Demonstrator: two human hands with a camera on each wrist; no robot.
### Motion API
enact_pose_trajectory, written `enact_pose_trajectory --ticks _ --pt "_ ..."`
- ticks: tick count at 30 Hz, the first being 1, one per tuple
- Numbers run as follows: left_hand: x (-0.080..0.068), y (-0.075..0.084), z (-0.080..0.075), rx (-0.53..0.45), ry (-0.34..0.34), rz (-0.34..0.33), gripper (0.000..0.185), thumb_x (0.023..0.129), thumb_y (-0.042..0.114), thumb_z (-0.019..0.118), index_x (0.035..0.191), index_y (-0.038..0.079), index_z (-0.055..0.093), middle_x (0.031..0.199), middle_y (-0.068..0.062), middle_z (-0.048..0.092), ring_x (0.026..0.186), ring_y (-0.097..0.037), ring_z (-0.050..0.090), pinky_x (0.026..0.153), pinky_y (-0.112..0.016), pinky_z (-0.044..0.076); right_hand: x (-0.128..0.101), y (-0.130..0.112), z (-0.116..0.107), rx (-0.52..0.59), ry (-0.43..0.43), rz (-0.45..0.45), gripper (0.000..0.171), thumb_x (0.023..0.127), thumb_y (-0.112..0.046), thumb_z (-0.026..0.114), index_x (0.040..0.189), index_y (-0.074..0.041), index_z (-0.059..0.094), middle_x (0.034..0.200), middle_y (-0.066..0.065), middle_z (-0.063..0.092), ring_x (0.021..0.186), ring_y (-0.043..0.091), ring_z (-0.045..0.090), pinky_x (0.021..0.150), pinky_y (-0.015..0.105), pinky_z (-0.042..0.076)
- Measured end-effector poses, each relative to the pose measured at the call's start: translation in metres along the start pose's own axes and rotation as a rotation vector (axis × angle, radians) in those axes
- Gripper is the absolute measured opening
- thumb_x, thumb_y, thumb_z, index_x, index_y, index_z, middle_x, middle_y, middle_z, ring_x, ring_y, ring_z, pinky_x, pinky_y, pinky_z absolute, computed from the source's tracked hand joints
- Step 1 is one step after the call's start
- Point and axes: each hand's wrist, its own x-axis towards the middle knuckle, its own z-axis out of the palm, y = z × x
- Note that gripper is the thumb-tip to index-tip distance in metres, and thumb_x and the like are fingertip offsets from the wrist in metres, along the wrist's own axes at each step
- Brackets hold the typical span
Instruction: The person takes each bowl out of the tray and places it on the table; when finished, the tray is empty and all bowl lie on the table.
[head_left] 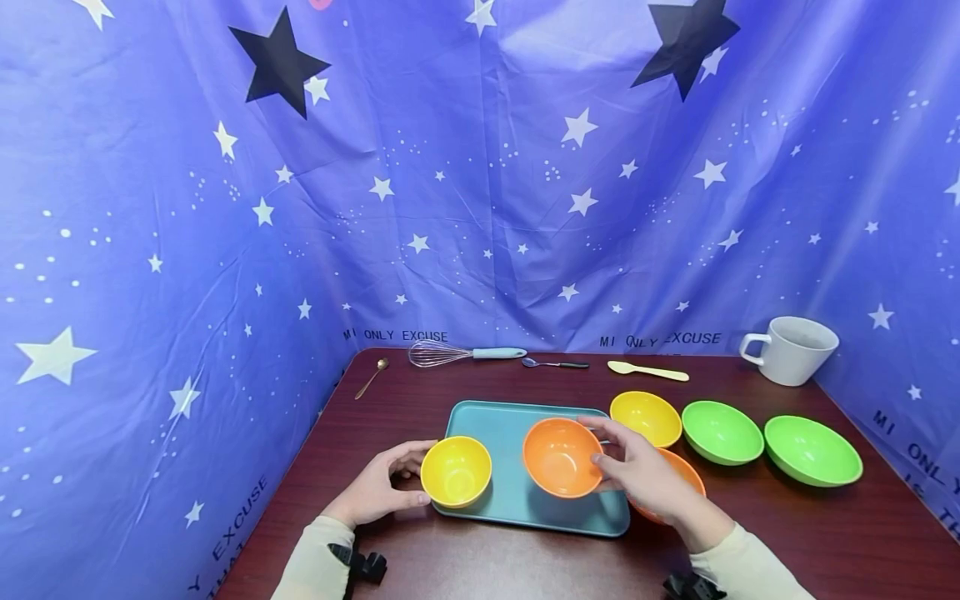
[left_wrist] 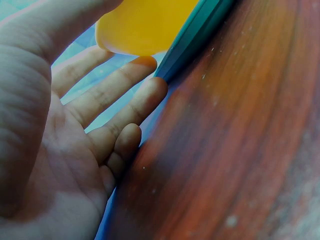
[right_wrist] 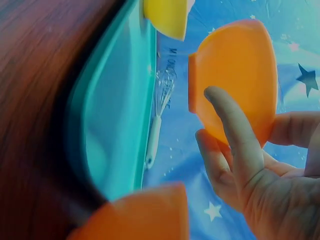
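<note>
orange bowl (right_wrist: 240,75) sits gripped in right hand (head_left: 645,477) fingers (right_wrist: 235,135); only head view shows left hand (head_left: 378,487) holding yellow bowl (head_left: 455,471).

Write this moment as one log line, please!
left hand: holds yellow bowl | right hand: holds orange bowl | both over tray

Six bowls are shown: two yellow (head_left: 456,472) (head_left: 646,417), two orange (head_left: 562,457) (head_left: 686,472) and two green (head_left: 722,432) (head_left: 813,450). One tray (head_left: 517,500), one mug (head_left: 791,349), one whisk (head_left: 457,353) and three spoons (head_left: 372,377) (head_left: 555,363) (head_left: 647,371) are counted. Two hands (head_left: 378,487) (head_left: 645,473) are seen.
</note>
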Motion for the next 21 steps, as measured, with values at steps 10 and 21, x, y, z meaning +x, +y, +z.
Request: enact_pose_trajectory --ticks 10,21 --pt "0.001 -0.001 0.0 -0.004 -0.001 -0.003 0.072 0.087 0.024 0.088 0.15 0.028 0.055 0.129 0.005 0.07 0.109 -0.023 0.066 0.094 -0.036 0.053 -0.027 0.004 -0.032 -0.028 0.041 -0.077 0.055 0.106 -0.005 0.061 0.156 0.002 0.041 0.137 0.031 0.052 0.101 0.026 0.069 0.076 0.05 0.062" --pt "0.0 0.0 0.0 -0.003 0.002 -0.004 0.071 0.086 0.024 0.088 0.15 0.028 0.056 0.128 0.006 0.07 0.109 -0.023 0.065 0.094 -0.036 0.053 -0.058 0.013 -0.07 0.02 0.074 -0.152 0.052 0.107 -0.002 0.057 0.155 0.001 0.04 0.129 -0.004 0.064 0.101 0.021 0.072 0.073 0.044 0.063"
